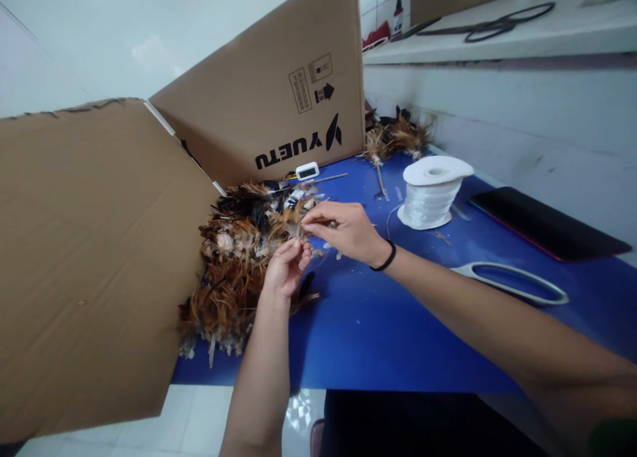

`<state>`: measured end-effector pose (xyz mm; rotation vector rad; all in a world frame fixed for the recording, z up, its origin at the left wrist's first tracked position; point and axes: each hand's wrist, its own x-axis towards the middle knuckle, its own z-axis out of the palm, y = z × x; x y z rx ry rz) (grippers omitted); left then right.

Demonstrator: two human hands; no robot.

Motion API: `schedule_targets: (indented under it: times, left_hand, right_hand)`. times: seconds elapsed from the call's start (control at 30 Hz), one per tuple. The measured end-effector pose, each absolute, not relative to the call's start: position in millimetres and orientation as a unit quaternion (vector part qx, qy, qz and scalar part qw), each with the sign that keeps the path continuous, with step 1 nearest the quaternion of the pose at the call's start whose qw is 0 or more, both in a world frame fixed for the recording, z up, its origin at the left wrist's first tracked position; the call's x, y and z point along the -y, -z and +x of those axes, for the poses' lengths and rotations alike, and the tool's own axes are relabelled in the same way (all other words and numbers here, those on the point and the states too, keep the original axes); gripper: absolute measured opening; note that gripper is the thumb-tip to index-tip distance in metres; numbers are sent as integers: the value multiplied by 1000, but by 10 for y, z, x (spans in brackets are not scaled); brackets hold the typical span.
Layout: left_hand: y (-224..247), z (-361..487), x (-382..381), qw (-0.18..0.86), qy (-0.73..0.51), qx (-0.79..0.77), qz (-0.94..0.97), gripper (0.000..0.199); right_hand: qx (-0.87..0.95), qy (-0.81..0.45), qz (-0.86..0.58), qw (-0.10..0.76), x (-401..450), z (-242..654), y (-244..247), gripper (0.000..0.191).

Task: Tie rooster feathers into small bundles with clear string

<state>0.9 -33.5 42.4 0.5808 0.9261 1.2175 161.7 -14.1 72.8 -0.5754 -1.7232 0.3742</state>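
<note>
Brown and black feathers [223,298] lie in a thick pile on the blue table, left of my hands. My left hand [288,264] is closed, its fingertips pinching the base of a small tan feather bunch [293,221]. Just above and to the right, my right hand [348,230] is closed in a pinch, thumb and index finger meeting at the edge of that bunch. Whether the right fingertips hold part of it is hard to make out. A black band circles the right wrist.
Cardboard panels [269,92] stand behind and left of the pile. Right of my hands are a white ribbon spool [432,195], a black flat object [547,223] and a scissor handle [517,283]. A small white device [307,171] and more feathers [398,135] lie farther back.
</note>
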Motion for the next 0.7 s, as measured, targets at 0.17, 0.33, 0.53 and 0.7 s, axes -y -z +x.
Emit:
schedule_targets:
  times: [0.17, 0.33, 0.53, 0.7]
  left_hand:
    - [-356, 0, 313, 656, -566, -400, 298, 9]
    - [-363, 31, 326, 623, -574, -424, 321, 11]
    - [-367, 36, 330, 615, -573, -428, 333, 15]
    - [-352, 30, 325, 611, -573, -432, 334, 16]
  right_hand:
    - [761, -91, -224, 603, 162, 1604, -730, 11]
    - [779, -56, -240, 577, 141, 1593, -680, 15]
    - [796, -45, -251, 548, 128, 1599, -644, 18]
    - [798, -34, -246, 549, 133, 1589, -640, 19]
